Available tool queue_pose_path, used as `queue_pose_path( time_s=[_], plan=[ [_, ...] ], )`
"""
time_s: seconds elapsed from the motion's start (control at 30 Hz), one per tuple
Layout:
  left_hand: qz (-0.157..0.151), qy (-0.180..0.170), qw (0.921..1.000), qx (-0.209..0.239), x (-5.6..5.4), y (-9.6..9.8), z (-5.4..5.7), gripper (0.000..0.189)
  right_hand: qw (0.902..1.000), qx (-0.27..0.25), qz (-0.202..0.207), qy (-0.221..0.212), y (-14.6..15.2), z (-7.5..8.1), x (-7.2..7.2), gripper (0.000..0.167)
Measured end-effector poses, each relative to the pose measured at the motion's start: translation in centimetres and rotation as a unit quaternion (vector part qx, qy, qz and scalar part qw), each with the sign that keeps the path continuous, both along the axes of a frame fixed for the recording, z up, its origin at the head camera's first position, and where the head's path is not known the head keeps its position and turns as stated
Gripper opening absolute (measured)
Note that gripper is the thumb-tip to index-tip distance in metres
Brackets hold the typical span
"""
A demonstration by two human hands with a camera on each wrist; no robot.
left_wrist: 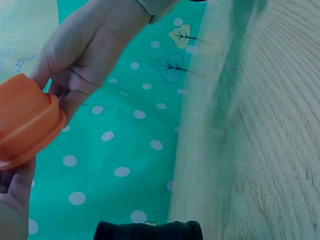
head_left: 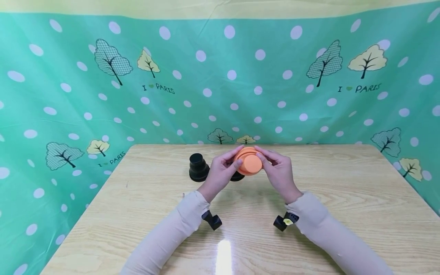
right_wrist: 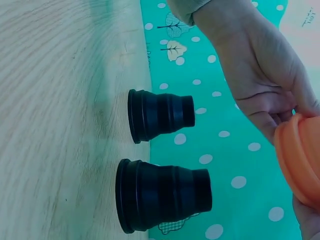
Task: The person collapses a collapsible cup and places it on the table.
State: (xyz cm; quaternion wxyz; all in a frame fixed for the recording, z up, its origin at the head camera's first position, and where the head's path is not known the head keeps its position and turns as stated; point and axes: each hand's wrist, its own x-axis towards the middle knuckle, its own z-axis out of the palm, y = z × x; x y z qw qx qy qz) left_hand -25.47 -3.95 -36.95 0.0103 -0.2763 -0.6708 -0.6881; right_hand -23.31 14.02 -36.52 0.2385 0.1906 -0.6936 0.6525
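Observation:
Both hands grip an orange collapsible cup (head_left: pixel 252 164) from opposite sides, raised over the far middle of the table. My left hand (head_left: pixel 220 173) pinches its left side, with the thumb on the near face and fingers behind. The right hand (head_left: pixel 281 173) holds the right side in the same way. Its small round base faces me, and stepped rings show around it, partly folded in. In the left wrist view, the orange cup (left_wrist: pixel 25 120) shows its ringed side. A black stepped cup (head_left: pixel 198 168) stands near the left hand; a second black cup (head_left: pixel 238 177) is mostly hidden behind the hands.
In the right wrist view both black cups (right_wrist: pixel 160 116) stand wide end down, side by side on the wooden table (head_left: pixel 144 202). A green dotted cloth (head_left: pixel 192 91) hangs behind the table. Each wrist wears a strap with a black camera mount (head_left: pixel 212 220).

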Motion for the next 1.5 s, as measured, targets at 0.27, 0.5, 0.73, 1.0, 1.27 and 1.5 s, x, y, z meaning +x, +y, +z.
queue_pose_path(
  time_s=[0.27,0.5,0.73,1.0,1.27,1.5],
  plan=[
    [0.042,0.011,0.9985,-0.032,-0.3,-0.3,-0.3,0.037,0.9979,0.009,0.040,-0.051,0.2,-1.0,-0.5,0.030],
    [0.093,-0.006,0.9945,-0.047,-0.4,-0.4,-0.7,0.032,0.9886,0.046,0.087,-0.114,0.4,-0.8,-0.4,0.036],
    [0.080,0.038,0.9930,-0.078,-0.4,-0.5,-0.9,0.030,0.9815,0.067,0.112,-0.140,0.3,-0.4,-0.2,0.036],
    [0.073,0.085,0.9829,-0.146,0.0,-0.4,-0.2,0.028,0.9730,0.126,0.112,-0.157,0.1,-0.5,-0.2,0.038],
    [0.060,0.073,0.9876,-0.125,-0.4,-0.5,-0.3,0.031,0.9776,0.104,0.103,-0.152,0.0,-0.8,-0.3,0.036],
    [0.033,0.050,0.9924,-0.108,-0.7,-0.8,-0.8,0.036,0.9781,0.090,0.099,-0.160,0.1,-0.8,-0.2,0.033]
  ],
)
